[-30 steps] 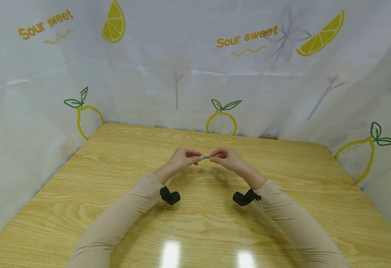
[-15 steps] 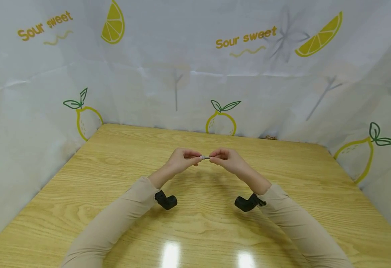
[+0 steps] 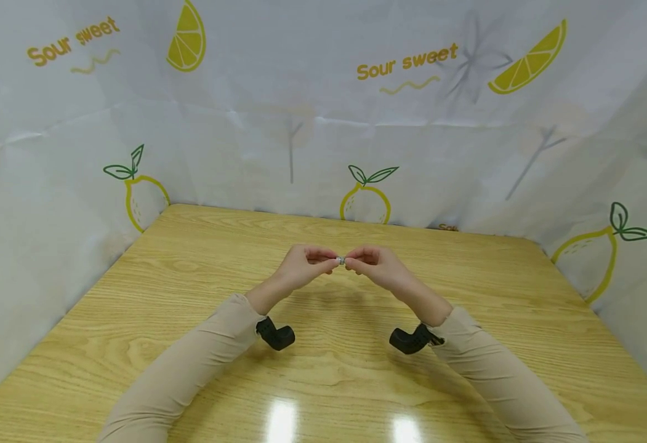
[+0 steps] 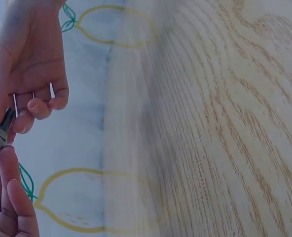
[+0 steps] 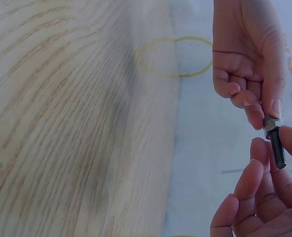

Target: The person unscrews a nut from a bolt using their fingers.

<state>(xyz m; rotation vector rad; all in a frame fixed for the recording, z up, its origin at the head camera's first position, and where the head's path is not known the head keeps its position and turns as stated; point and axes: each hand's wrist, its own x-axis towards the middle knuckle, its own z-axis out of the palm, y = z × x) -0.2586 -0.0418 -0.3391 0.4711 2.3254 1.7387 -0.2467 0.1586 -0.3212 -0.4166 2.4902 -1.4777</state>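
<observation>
Light wooden counter (image 3: 190,289) with wavy grain filling the lower frame, two bright glare spots near the bottom edge, white curtain (image 3: 301,111) draped around three sides, printed with yellow lemons, lemon slices and "Sour sweet" lettering

The table (image 3: 201,289) is glossy, varnished, light wood with strong grain. The bolt (image 5: 277,149) is dark threaded metal with a shinier metal nut (image 5: 270,123). The backdrop (image 3: 301,123) is thin, creased, matt printed cloth.
</observation>
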